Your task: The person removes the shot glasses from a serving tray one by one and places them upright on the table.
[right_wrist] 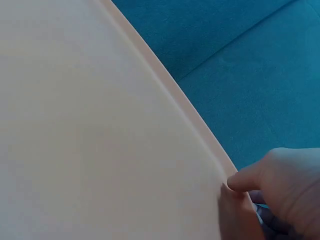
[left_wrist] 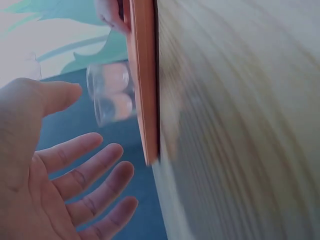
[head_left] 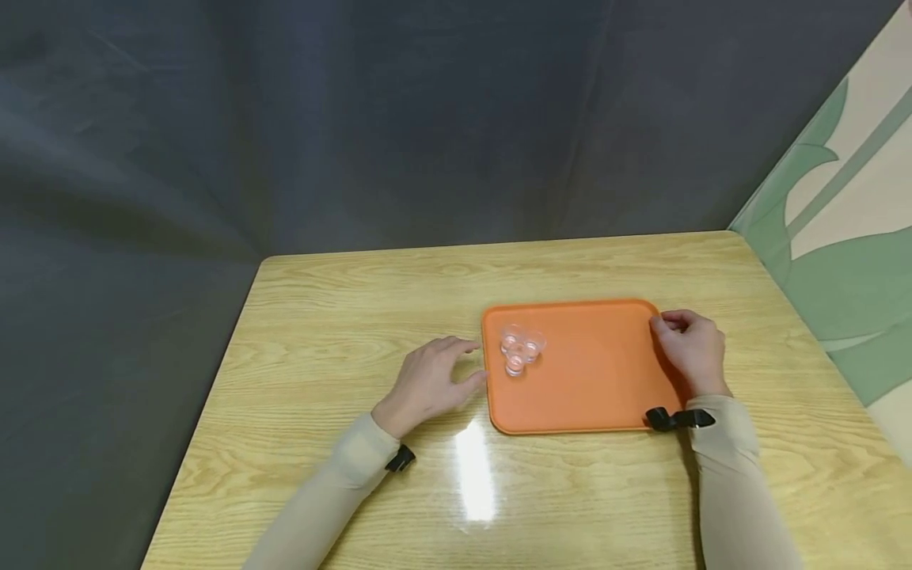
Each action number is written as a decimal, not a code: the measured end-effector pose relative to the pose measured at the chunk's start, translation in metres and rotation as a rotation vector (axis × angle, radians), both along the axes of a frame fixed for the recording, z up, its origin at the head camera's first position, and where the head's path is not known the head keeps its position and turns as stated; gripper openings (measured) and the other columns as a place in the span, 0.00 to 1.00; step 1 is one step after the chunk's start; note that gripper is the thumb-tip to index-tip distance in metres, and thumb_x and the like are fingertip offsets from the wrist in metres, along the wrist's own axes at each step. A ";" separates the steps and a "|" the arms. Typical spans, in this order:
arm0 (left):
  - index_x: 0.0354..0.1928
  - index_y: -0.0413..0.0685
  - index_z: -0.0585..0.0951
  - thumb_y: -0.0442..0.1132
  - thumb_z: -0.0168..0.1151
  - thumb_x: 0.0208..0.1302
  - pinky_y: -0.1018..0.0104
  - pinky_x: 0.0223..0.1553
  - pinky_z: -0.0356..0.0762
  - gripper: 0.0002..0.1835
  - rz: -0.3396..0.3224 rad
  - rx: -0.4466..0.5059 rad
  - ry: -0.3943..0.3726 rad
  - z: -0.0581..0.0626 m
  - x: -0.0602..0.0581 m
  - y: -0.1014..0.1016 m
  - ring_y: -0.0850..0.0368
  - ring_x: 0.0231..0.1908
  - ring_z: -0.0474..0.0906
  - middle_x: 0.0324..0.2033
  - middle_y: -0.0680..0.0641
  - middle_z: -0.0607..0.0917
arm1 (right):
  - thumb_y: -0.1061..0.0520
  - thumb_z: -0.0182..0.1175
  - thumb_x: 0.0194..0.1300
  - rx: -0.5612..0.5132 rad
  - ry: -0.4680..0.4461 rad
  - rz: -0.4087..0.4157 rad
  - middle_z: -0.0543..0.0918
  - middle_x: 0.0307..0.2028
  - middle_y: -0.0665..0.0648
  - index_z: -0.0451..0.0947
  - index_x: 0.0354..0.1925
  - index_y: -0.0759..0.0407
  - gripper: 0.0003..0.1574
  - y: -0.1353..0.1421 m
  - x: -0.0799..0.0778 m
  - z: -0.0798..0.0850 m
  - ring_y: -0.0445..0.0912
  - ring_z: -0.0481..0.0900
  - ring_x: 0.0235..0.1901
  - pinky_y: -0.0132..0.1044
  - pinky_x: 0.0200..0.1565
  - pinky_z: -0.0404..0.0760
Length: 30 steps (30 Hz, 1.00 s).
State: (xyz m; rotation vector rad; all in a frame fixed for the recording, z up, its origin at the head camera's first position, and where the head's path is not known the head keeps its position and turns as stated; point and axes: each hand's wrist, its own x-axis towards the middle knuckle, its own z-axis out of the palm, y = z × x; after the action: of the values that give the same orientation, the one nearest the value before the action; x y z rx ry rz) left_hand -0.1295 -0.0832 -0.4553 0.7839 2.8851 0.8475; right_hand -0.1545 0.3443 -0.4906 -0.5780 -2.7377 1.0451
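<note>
An orange tray [head_left: 591, 364] lies on the wood-grained tabletop [head_left: 356, 305], right of the tabletop's middle, its long sides running left to right. The right hand [head_left: 693, 352] pinches the tray's right rim near the far corner: this grip is closed on it, with the thumb over the inner side of the rim and fingers outside. The left hand [head_left: 431, 380] is just beside the tray's left rim, its grip wide and holding nothing, thumb well apart from the spread fingers. At the tray's left end stands a tight cluster of small clear cups [head_left: 514, 364], probably three, though their see-through walls blur together. A dark curtain [head_left: 442, 119] hangs beyond the tabletop, and a green leaf-patterned surface [head_left: 865, 277] shows at the right.
</note>
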 end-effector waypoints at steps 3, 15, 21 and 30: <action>0.65 0.52 0.85 0.57 0.66 0.72 0.48 0.55 0.85 0.26 -0.018 -0.003 0.006 0.000 -0.003 0.017 0.49 0.59 0.86 0.59 0.50 0.89 | 0.44 0.59 0.78 0.013 0.006 -0.001 0.89 0.44 0.65 0.86 0.56 0.66 0.28 0.001 -0.001 -0.003 0.36 0.74 0.31 0.29 0.36 0.72; 0.52 0.55 0.89 0.59 0.66 0.70 0.62 0.31 0.78 0.20 0.014 -0.075 0.083 0.000 -0.008 0.064 0.55 0.37 0.87 0.41 0.53 0.91 | 0.46 0.59 0.78 0.015 0.020 -0.005 0.87 0.43 0.65 0.86 0.54 0.69 0.26 -0.001 -0.001 0.000 0.42 0.75 0.33 0.27 0.34 0.70; 0.54 0.55 0.89 0.59 0.68 0.69 0.64 0.29 0.76 0.21 0.024 -0.073 0.090 0.001 -0.007 0.070 0.56 0.35 0.86 0.38 0.54 0.91 | 0.46 0.59 0.79 0.015 0.013 -0.004 0.86 0.43 0.65 0.85 0.54 0.69 0.27 -0.004 -0.001 0.001 0.44 0.75 0.34 0.27 0.34 0.69; 0.55 0.57 0.89 0.55 0.69 0.68 0.66 0.31 0.76 0.18 0.042 0.005 0.063 0.002 -0.005 0.055 0.60 0.36 0.84 0.45 0.57 0.91 | 0.46 0.57 0.79 0.019 0.011 -0.001 0.86 0.44 0.65 0.85 0.55 0.69 0.27 -0.002 0.000 0.000 0.48 0.77 0.37 0.28 0.35 0.70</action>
State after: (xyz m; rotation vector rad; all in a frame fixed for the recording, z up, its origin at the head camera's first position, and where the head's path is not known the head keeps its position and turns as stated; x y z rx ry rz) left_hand -0.1342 -0.0278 -0.4531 0.7670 2.9653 0.8489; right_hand -0.1546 0.3427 -0.4905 -0.5692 -2.7338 1.0181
